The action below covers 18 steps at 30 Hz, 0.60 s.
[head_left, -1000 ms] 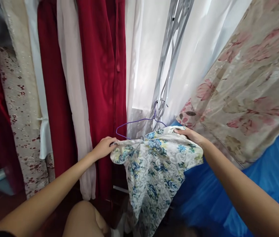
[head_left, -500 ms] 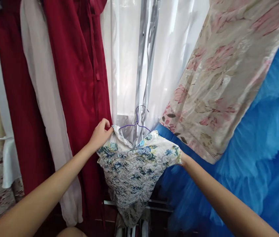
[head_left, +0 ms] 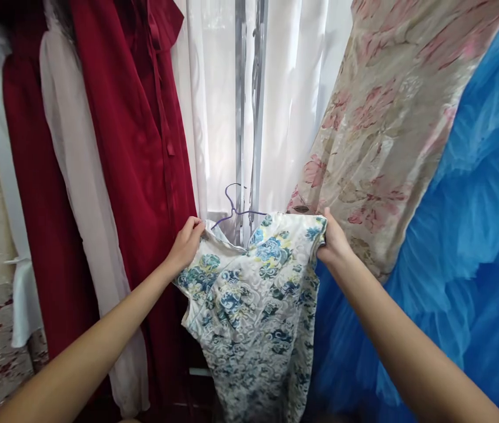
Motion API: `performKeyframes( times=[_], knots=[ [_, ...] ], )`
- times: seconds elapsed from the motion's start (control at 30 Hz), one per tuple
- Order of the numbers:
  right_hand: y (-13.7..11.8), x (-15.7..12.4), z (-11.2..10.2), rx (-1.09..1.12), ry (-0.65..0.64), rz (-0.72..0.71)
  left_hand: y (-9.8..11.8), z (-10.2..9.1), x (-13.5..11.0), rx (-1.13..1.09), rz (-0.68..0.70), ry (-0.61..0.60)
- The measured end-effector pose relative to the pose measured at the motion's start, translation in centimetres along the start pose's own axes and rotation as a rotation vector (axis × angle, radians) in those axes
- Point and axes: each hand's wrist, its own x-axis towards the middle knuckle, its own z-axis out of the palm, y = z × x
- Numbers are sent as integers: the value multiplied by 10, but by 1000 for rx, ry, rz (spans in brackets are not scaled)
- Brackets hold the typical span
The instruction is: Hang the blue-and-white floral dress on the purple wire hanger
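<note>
A white dress [head_left: 253, 299] with blue and green flowers hangs in front of me, its lower end cut off by the frame. Inside its neckline sits a thin purple hanger [head_left: 233, 210], the hook standing free above. My left hand [head_left: 186, 247] pinches the cloth by the neckline at the left shoulder. At the opposite shoulder, my right hand [head_left: 334, 239] is closed around the edge of the sleeve opening, thumb up; its fingers are partly behind the cloth.
Dark red dresses [head_left: 130, 153] and a pale sheer garment [head_left: 81, 176] hang on the left. White curtains [head_left: 218, 106] fill the back. To the right hang a beige dress with pink flowers [head_left: 377, 129] and a ruffled blue gown [head_left: 474, 247].
My right hand has risen and now shows at the shoulder edge, where the cloth hid it before. The dress has come up and looks larger, and the hanger has tilted left.
</note>
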Motion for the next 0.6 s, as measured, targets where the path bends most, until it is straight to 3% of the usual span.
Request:
performKeyframes(
  times=[0.07, 0.13, 0.17, 0.27, 0.33, 0.4, 0.47, 0.53, 0.6],
  knots=[
    [-8, -21, 19, 63, 20, -3, -7, -5, -7, 111, 62, 4],
    [-7, -60, 37, 54, -50, -50, -19, -10, -15, 197, 55, 49],
    [-5, -83, 45, 25, -143, -78, -26, -11, -18, 191, 18, 82],
    [5, -139, 58, -268, -758, -147, -35, -6, -25, -101, -161, 203],
    [14, -151, 60, -514, -927, -286, -27, 4, -29, -392, -205, 213],
    [29, -142, 60, -729, -821, -469, -7, 18, -34, -611, -157, 78],
    [49, -124, 61, -870, -649, -610, 20, 34, -44, -746, -104, -168],
    [72, -110, 64, -915, -541, -688, 46, 49, -56, -869, -93, -405],
    [90, -107, 66, -911, -476, -688, 64, 60, -67, -991, -69, -555]
  ],
)
